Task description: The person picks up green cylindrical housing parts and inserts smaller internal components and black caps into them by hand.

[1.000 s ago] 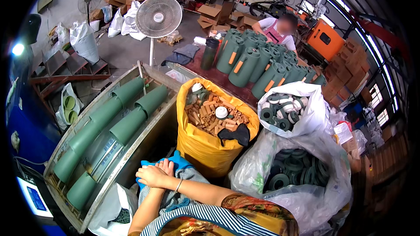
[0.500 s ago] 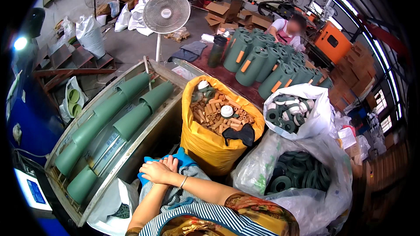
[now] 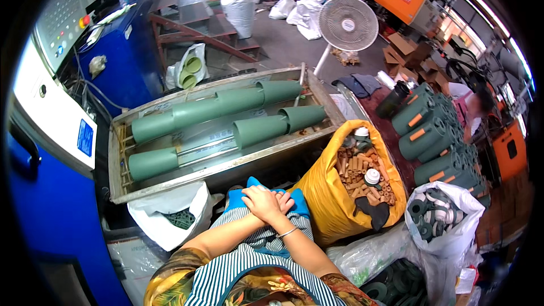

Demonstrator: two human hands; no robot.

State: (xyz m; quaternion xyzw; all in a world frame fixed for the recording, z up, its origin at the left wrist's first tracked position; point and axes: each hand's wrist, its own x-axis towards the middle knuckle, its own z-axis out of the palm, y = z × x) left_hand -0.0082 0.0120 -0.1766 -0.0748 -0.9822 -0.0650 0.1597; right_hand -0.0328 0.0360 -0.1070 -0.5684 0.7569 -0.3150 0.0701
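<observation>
A seated person's two hands rest clasped together on their lap, over a blue cloth and a striped apron. The right hand lies on top, fingers closed over the left hand; a thin bangle circles one wrist. Neither hand holds any object. Just right of the hands stands an open yellow sack of tan tubes. Ahead, a metal tray holds long green cones. A white bag sits to the left.
</observation>
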